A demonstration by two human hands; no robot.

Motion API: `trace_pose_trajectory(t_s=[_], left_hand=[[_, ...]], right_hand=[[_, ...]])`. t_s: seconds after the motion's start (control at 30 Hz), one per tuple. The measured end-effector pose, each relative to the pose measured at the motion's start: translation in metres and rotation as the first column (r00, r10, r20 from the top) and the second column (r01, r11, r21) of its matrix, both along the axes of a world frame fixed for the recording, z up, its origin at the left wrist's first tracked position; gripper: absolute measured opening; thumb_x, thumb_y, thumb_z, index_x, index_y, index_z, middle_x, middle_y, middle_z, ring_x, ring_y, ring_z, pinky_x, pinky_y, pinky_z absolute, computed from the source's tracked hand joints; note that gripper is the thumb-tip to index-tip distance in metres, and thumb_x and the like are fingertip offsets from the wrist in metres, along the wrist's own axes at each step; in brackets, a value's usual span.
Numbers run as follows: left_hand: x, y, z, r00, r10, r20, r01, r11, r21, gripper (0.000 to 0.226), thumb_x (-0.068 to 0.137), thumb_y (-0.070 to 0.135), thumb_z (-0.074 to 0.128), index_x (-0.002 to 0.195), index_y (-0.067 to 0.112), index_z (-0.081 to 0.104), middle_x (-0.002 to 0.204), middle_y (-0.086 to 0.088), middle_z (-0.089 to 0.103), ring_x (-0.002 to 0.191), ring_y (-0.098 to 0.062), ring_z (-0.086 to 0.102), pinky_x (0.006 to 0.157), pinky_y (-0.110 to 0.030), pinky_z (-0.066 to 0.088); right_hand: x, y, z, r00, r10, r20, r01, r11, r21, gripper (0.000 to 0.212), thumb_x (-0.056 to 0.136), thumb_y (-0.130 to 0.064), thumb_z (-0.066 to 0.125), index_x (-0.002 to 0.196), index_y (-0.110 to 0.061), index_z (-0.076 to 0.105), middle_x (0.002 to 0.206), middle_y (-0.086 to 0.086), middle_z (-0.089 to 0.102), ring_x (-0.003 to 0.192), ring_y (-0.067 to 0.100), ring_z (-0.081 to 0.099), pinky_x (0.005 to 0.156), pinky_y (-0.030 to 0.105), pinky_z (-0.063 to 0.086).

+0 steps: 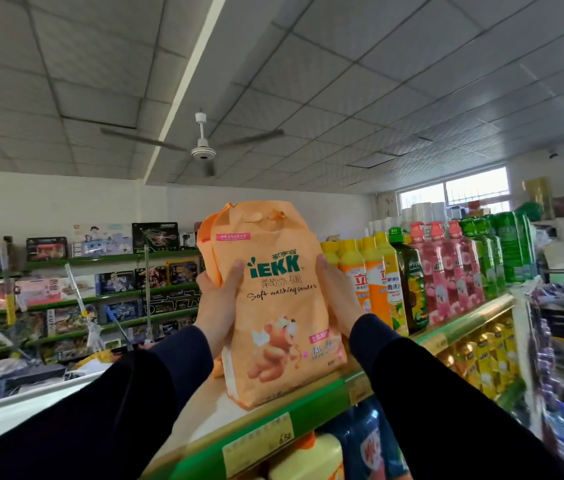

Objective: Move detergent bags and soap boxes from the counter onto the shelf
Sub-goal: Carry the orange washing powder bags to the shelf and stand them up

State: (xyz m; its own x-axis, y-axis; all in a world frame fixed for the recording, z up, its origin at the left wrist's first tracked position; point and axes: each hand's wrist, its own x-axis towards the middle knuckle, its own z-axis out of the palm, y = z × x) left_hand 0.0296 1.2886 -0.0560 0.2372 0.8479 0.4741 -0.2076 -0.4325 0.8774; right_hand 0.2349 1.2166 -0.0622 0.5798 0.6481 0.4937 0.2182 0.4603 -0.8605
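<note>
- Detergent bag [273, 306], orange and printed "Soft washing powder", stands upright with its bottom edge on the top board of the shelf [270, 415], near the shelf's front lip and to the left of the bottle row.
- Left hand [216, 299] presses the bag's left side, thumb laid across the front by the brand name, fingers out of sight behind; right hand [334, 299] holds the right side, palm against the edge and thumb on the front. Both are clamped on the bag, one each side, at about mid-height.
- Handling, as I judge it: a soft pouch of loose powder, probably fairly heavy for its size. The lower half looks full and bulging while the top is slack and creased, so it will sag or lean if held only high up. The film looks smooth and could slip, so a two-sided squeeze at the filled middle, or a palm under the base, seems safest. The cut-out handle at the top is another hold, but the load would swing.
- It should stand alone only if the base is settled flat; otherwise it may tip forward off the lip.
- Count of bags: one clearly, with a second orange edge [208, 244] showing just behind its left side. I cannot tell whether that is another bag or a fold.
- Soap boxes: none that I can make out.
- Farther right on the same board: about four yellow bottles [365, 271], one dark green bottle [408, 271], three pink bottles [446, 271], then green ones too blurred to count.
- Far left: toy boxes [107, 271] on wall racks.
</note>
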Motion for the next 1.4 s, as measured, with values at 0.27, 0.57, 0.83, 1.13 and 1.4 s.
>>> trace_pose_trajectory(t_s=[0.27, 0.57, 0.83, 1.13, 1.4], left_hand=[[0.006, 0.006, -0.015, 0.963, 0.263, -0.053, -0.251, 0.954, 0.162, 0.060, 0.100, 0.067, 0.019, 0.141, 0.026, 0.036, 0.109, 0.002, 0.061, 0.097, -0.027, 0.061, 0.088, -0.042, 0.049], [-0.003, -0.009, -0.057, 0.985, 0.169, -0.047, -0.157, 0.969, 0.190, 0.097, 0.068, 0.086, 0.060, 0.147, 0.035, 0.038, 0.141, 0.001, 0.057, 0.132, -0.030, 0.052, 0.108, -0.058, 0.044], [-0.013, -0.013, -0.050, 0.998, 0.044, -0.052, -0.033, 0.979, 0.202, 0.076, 0.069, 0.069, 0.073, 0.134, 0.035, 0.050, 0.132, 0.004, 0.066, 0.118, -0.020, 0.066, 0.099, -0.050, 0.055], [-0.021, -0.021, -0.042, 0.999, -0.009, -0.036, 0.014, 0.989, 0.144, 0.076, 0.082, 0.048, 0.078, 0.143, 0.027, 0.039, 0.127, 0.012, 0.064, 0.107, -0.003, 0.066, 0.073, -0.016, 0.053], [-0.024, -0.018, -0.043, 0.997, 0.020, -0.073, -0.011, 0.993, 0.118, 0.086, 0.082, 0.049, 0.078, 0.150, 0.019, 0.035, 0.133, 0.004, 0.061, 0.112, -0.013, 0.065, 0.087, -0.030, 0.053]], right_hand=[[0.006, 0.012, 0.006, 0.998, -0.047, -0.049, 0.048, 0.999, 0.016, 0.036, 0.106, -0.041, 0.049, 0.088, -0.022, 0.072, 0.082, 0.003, 0.077, 0.076, 0.018, 0.073, 0.058, 0.023, 0.059], [0.008, 0.011, -0.044, 0.984, -0.117, 0.131, 0.108, 0.992, 0.073, 0.037, 0.105, -0.050, 0.043, 0.107, -0.026, 0.072, 0.101, -0.003, 0.077, 0.094, 0.013, 0.074, 0.078, 0.032, 0.059], [0.004, 0.002, -0.041, 0.987, -0.124, 0.101, 0.118, 0.991, 0.063, 0.036, 0.102, -0.049, 0.053, 0.117, -0.019, 0.067, 0.110, 0.000, 0.073, 0.101, 0.020, 0.071, 0.087, 0.042, 0.060], [0.000, -0.009, -0.041, 0.972, -0.200, 0.125, 0.194, 0.979, 0.059, 0.034, 0.099, -0.050, 0.058, 0.122, -0.026, 0.052, 0.103, -0.017, 0.064, 0.091, -0.003, 0.063, 0.064, 0.013, 0.050], [0.001, -0.013, -0.043, 0.969, -0.206, 0.135, 0.203, 0.978, 0.039, 0.042, 0.098, -0.051, 0.058, 0.130, -0.025, 0.051, 0.112, -0.013, 0.063, 0.101, 0.005, 0.063, 0.079, 0.027, 0.052]])
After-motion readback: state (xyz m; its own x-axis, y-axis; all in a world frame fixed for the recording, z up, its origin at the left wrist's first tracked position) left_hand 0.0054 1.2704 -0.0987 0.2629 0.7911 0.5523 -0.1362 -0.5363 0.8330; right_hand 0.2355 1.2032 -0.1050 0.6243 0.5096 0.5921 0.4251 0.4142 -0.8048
